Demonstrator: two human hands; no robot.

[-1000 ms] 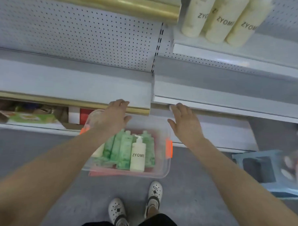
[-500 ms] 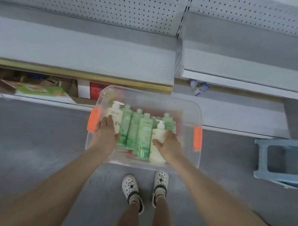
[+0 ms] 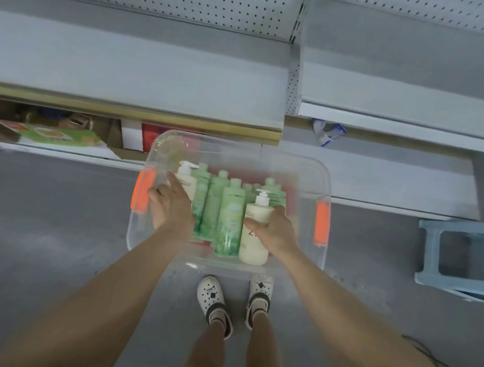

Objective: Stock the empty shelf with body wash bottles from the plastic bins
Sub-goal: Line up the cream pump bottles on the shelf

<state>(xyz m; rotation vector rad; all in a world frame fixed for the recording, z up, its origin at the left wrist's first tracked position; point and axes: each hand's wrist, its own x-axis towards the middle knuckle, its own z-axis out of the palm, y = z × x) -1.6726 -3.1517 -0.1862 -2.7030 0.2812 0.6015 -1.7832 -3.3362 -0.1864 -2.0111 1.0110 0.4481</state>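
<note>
White metal shelving (image 3: 146,68) with a pegboard back stands over a grey floor (image 3: 53,230). One clear plastic bin (image 3: 325,181) with two orange latches (image 3: 142,190) sits on the floor below it, a pale blue stool (image 3: 426,247) well to its right. The bin holds at least five green bottles (image 3: 229,224), their labels blurred, and two cream pump bottles. The right hand (image 3: 277,232) wraps the right cream bottle (image 3: 253,250), where only "Z" can be read. The left hand (image 3: 170,210) lies on the left cream bottle (image 3: 187,178), forefinger straight; whether it grips is unclear.

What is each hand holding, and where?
The right hand grips the near cream pump bottle round its middle. The left hand lies on the far cream pump bottle; a grip cannot be told.
</note>
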